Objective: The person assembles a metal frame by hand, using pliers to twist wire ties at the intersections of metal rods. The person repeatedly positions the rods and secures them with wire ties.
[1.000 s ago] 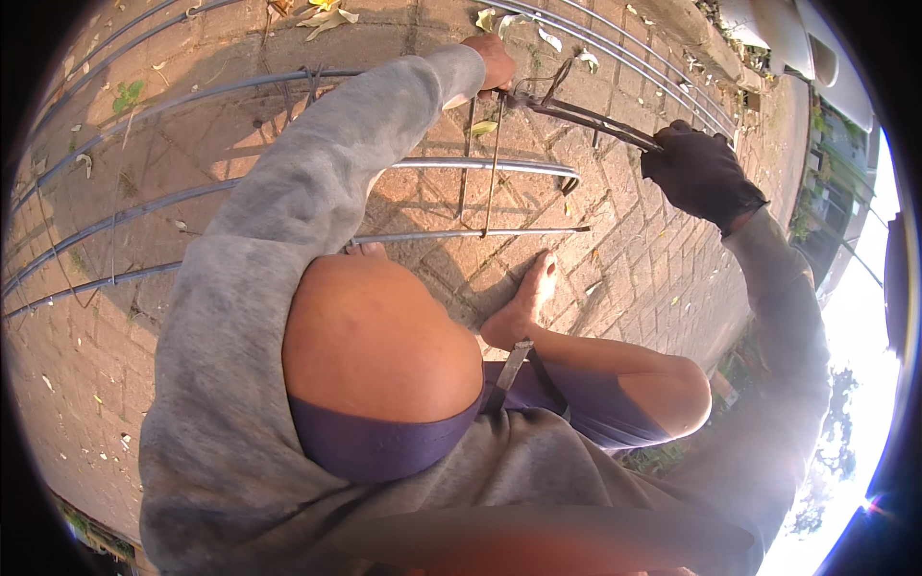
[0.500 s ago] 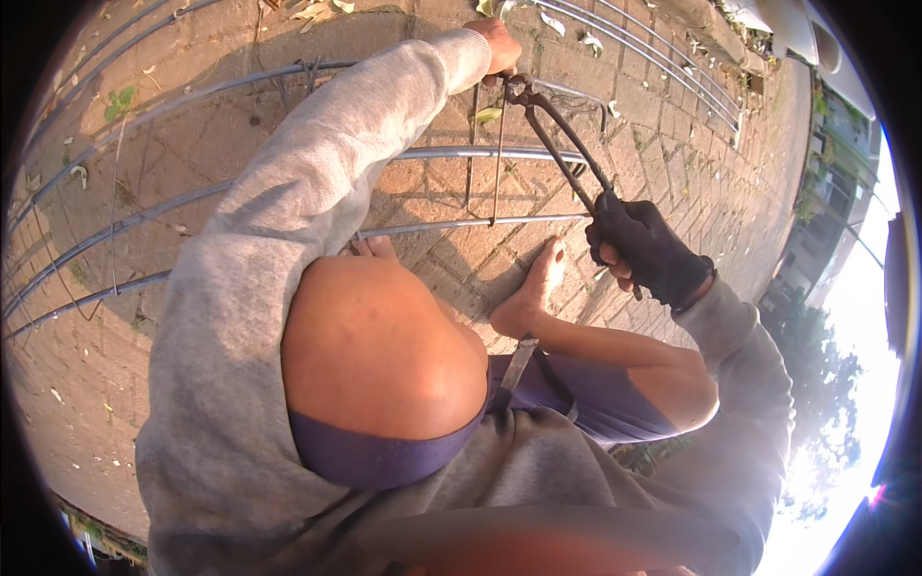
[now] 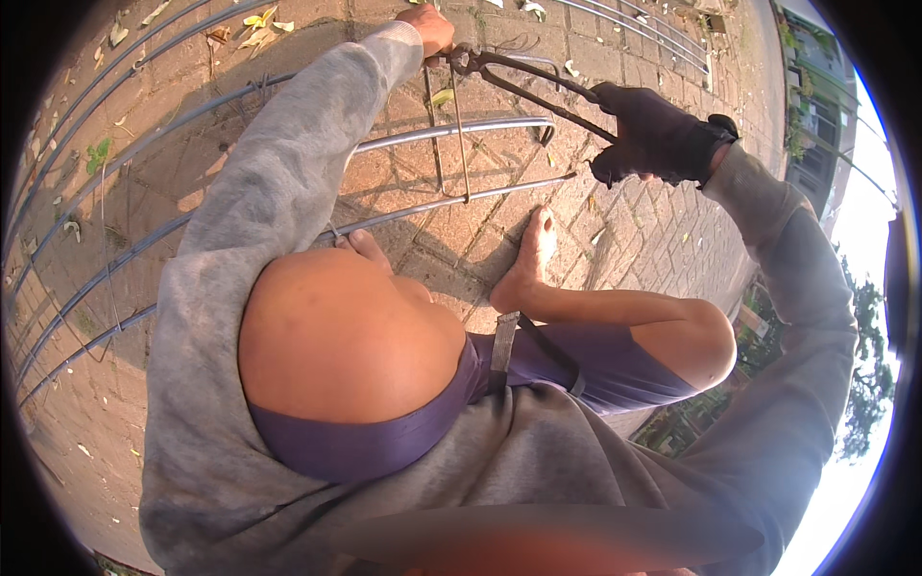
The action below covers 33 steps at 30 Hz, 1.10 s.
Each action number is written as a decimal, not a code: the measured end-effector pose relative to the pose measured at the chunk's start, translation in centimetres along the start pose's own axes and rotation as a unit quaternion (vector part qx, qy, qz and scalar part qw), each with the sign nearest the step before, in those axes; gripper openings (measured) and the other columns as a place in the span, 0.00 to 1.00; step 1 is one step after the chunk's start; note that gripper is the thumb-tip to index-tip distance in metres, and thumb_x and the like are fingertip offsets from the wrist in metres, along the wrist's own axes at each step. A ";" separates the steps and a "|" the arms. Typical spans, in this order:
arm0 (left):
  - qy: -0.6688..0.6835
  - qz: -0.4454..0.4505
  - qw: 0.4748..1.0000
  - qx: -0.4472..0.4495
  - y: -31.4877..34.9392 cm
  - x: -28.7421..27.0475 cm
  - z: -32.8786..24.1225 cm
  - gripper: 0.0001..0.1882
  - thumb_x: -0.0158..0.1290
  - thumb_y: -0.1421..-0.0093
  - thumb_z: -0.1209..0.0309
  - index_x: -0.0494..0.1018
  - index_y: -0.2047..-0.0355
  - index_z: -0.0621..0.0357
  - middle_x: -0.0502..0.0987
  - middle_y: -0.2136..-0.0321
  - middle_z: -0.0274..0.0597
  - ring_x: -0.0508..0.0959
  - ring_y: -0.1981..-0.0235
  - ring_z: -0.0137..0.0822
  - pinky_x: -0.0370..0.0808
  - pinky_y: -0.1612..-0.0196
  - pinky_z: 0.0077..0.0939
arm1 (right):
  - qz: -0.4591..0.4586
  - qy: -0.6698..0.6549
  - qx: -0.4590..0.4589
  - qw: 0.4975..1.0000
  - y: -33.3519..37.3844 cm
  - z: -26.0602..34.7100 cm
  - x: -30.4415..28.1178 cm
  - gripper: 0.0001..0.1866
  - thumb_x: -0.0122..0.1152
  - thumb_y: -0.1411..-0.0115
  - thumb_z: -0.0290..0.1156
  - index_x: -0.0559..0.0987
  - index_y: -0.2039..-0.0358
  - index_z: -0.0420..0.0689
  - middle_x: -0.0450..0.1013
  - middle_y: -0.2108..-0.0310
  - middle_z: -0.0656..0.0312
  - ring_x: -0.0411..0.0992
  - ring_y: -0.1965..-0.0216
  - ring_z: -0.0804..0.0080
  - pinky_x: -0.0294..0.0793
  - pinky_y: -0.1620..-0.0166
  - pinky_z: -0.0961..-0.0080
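My bare left hand [image 3: 429, 29] is closed at the far corner of a steel bar frame, by a thin square tie rod [image 3: 460, 134]; what its fingers grip is partly hidden. Right beside it are the jaws of long-handled pincers [image 3: 468, 60], with fine wire ends sticking up near them. In a dark glove, my right hand [image 3: 658, 134] spans both pincer handles, which stand spread apart. Below the pincers run a hooked steel bar [image 3: 480, 126] and a nearer straight bar [image 3: 509, 191], crossed by the rods.
More long steel bars [image 3: 106, 248] with wire ties extend leftward. A separate set of bars [image 3: 663, 36] lies at the far right on the brick paving [image 3: 663, 226]. My bare foot [image 3: 528, 259] rests close to the nearer bar. Dry leaves [image 3: 261, 21] are scattered around.
My right hand has moved up and outward, and the pincer handles have spread wider and swung flatter. My left hand stays at the frame corner while the whole view has shifted.
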<state>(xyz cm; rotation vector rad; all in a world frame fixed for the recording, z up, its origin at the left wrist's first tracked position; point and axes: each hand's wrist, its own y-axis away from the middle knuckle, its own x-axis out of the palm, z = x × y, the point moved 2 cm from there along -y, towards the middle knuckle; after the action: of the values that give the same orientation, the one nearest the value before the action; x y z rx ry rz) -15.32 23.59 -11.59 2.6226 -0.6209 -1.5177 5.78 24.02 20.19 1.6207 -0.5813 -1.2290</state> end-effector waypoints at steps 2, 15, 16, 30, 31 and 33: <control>0.194 0.006 0.978 -0.077 0.4 -0.3 0.0 0.07 0.60 0.44 0.71 0.85 0.69 0.58 0.83 0.78 0.40 0.79 0.83 0.36 0.77 0.75 0.31 | 0.069 0.010 0.020 0.997 -0.7 -0.3 -1.0 0.25 0.69 0.48 0.40 0.78 0.54 0.38 0.75 0.79 0.61 0.74 0.81 0.73 0.71 0.75 0.71; 0.299 -0.018 0.949 -0.099 1.0 -1.0 -0.7 0.08 0.55 0.42 0.74 0.85 0.67 0.58 0.80 0.81 0.41 0.72 0.87 0.30 0.68 0.83 0.30 | -0.149 0.342 -0.153 0.915 -0.4 0.0 -2.2 0.08 0.59 0.37 0.33 0.84 0.61 0.47 0.79 0.69 0.57 0.81 0.64 0.67 0.75 0.47 0.51; 0.282 -0.009 0.956 -0.083 1.0 -0.9 -0.6 0.08 0.55 0.42 0.74 0.84 0.67 0.58 0.80 0.81 0.41 0.72 0.87 0.30 0.68 0.82 0.29 | -0.080 0.241 -0.117 0.960 -0.8 -0.5 -2.2 0.10 0.57 0.35 0.36 0.83 0.62 0.46 0.78 0.72 0.57 0.79 0.69 0.68 0.76 0.55 0.56; 0.420 0.015 0.884 -0.205 3.7 -4.3 -2.7 0.09 0.59 0.40 0.72 0.81 0.73 0.66 0.81 0.81 0.45 0.71 0.90 0.29 0.68 0.84 0.31 | 0.059 0.070 -0.033 0.995 -2.6 -1.4 -4.0 0.25 0.46 0.34 0.51 0.81 0.59 0.42 0.78 0.71 0.60 0.79 0.70 0.71 0.78 0.64 0.72; 0.419 0.013 0.885 -0.203 3.6 -4.2 -2.7 0.09 0.59 0.40 0.72 0.81 0.73 0.67 0.81 0.81 0.45 0.71 0.90 0.30 0.68 0.84 0.32 | 0.063 0.069 -0.019 0.995 -2.5 -1.3 -4.0 0.24 0.46 0.33 0.50 0.80 0.60 0.41 0.77 0.71 0.60 0.79 0.71 0.71 0.77 0.65 0.72; 0.428 0.014 0.880 -0.203 3.4 -3.8 -2.6 0.09 0.59 0.41 0.72 0.80 0.74 0.67 0.81 0.81 0.45 0.71 0.90 0.30 0.67 0.84 0.32 | 0.052 0.094 -0.009 0.994 -2.4 -0.9 -4.3 0.24 0.50 0.35 0.49 0.79 0.51 0.42 0.78 0.71 0.60 0.79 0.72 0.72 0.77 0.65 0.73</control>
<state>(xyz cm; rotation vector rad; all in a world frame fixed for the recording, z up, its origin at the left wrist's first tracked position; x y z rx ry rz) -15.89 21.45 -6.29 2.5353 -0.2096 -0.2916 4.56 28.92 19.92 1.6476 -0.5268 -0.9913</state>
